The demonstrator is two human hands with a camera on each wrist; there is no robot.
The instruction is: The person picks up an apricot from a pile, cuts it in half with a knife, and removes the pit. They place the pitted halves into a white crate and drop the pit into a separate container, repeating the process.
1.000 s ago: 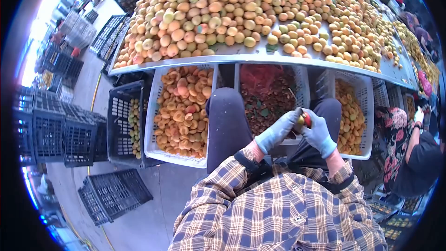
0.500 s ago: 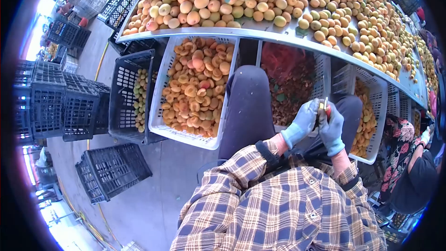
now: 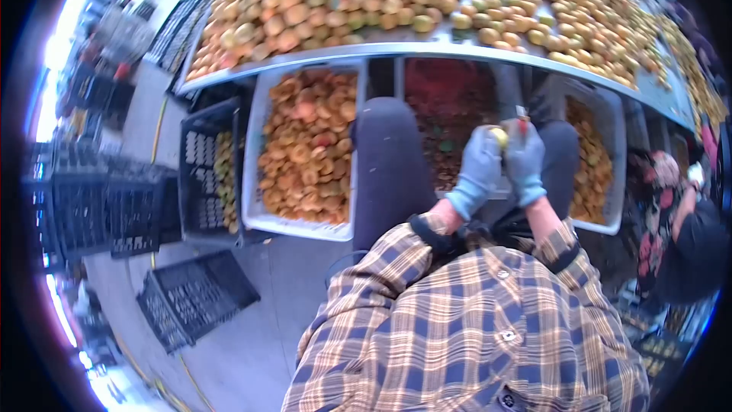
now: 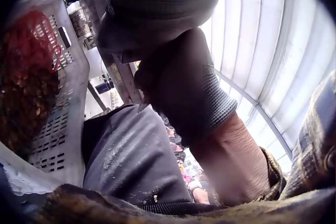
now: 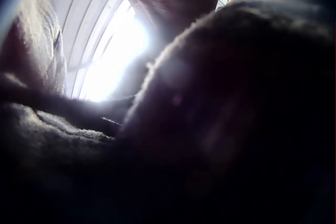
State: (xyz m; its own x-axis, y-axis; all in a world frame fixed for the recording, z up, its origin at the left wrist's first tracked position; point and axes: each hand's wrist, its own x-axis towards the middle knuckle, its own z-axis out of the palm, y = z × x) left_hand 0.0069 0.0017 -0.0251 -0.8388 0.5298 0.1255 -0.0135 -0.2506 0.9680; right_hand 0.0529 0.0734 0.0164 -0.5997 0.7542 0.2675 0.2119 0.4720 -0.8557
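In the head view the gloved left hand (image 3: 479, 166) pinches a yellowish fruit (image 3: 499, 136) at its fingertips. Right beside it, the gloved right hand (image 3: 524, 160) grips a small tool with a red part (image 3: 523, 123), its pale tip pointing away from the body. Both hands are close together over the front of a crate of dark pits (image 3: 442, 172). In the left wrist view the gloves look dark, and the fruit cannot be made out. Cloth and shadow fill most of the right wrist view, which hides the right fingers.
A metal-edged table (image 3: 335, 52) heaped with whole fruit stands ahead. A white crate of halved fruit (image 3: 305, 160) is left of the knees, another (image 3: 591, 175) right of them. Black crates (image 3: 200, 297) stand at the left. Another person (image 3: 686, 259) sits at the far right.
The head view has shifted between frames. Both hands have turned to point more forward, the yellow fruit shows more plainly at the left fingertips, and the red tool stays in the right hand.
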